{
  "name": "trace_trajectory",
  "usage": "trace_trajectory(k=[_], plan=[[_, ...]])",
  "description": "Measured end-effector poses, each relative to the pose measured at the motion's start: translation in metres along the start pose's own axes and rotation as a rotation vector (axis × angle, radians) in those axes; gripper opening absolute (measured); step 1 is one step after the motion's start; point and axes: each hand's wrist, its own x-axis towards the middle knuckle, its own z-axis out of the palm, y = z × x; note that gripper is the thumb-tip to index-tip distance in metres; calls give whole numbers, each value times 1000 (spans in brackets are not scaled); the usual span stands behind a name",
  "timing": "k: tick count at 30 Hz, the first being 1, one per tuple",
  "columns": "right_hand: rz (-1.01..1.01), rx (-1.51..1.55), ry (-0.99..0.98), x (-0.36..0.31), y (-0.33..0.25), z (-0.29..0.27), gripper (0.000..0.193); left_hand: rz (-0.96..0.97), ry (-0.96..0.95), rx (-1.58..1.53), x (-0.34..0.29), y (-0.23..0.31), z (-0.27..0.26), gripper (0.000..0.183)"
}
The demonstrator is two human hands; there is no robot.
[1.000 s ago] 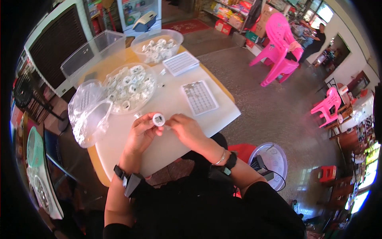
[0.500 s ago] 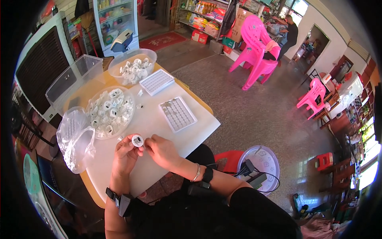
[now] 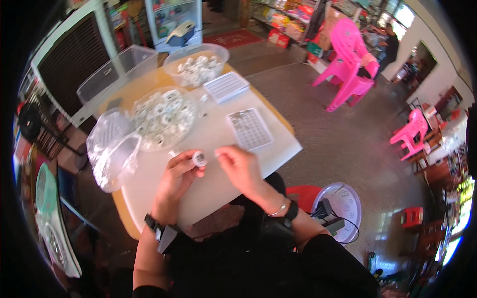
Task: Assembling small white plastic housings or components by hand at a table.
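Observation:
My left hand point(image 3: 175, 180) pinches a small round white plastic part point(image 3: 199, 159) with a dark mark on its face, held above the white tabletop point(image 3: 164, 196). A short gap to its right, my right hand point(image 3: 243, 171) has thumb and fingertips pressed together; anything between them is too small to make out. Beyond my left hand sits a wide clear bowl point(image 3: 191, 130) heaped with similar white parts point(image 3: 164, 111). Past my right hand lies a white tray point(image 3: 251, 131) with rows of small cells.
A second gridded tray point(image 3: 226, 87) and a clear tub point(image 3: 176, 74) of white parts stand at the far side. A crumpled clear bag point(image 3: 112, 159) rests on the left, by an upright clear bin point(image 3: 117, 74). Right of the table, a basin point(image 3: 350, 203) holds black cables.
The whole view has shifted, so the table appears farther right and higher. My right hand has drawn away from the round part, which stays in my left hand.

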Motion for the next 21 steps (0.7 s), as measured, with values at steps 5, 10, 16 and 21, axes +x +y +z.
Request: trace_trajectory(k=[5, 10, 16, 21], plan=[[376, 630, -102, 2, -24, -9, 13, -48, -10, 1, 3, -1, 10, 30], [432, 473, -72, -3, -23, 0, 11, -77, -54, -60, 1, 1, 10, 30], [414, 482, -40, -2, -30, 4, 9, -75, -91, 1, 3, 0, 6, 31], [441, 534, -47, -3, -27, 2, 9, -73, -87, 52, 2, 0, 8, 31]])
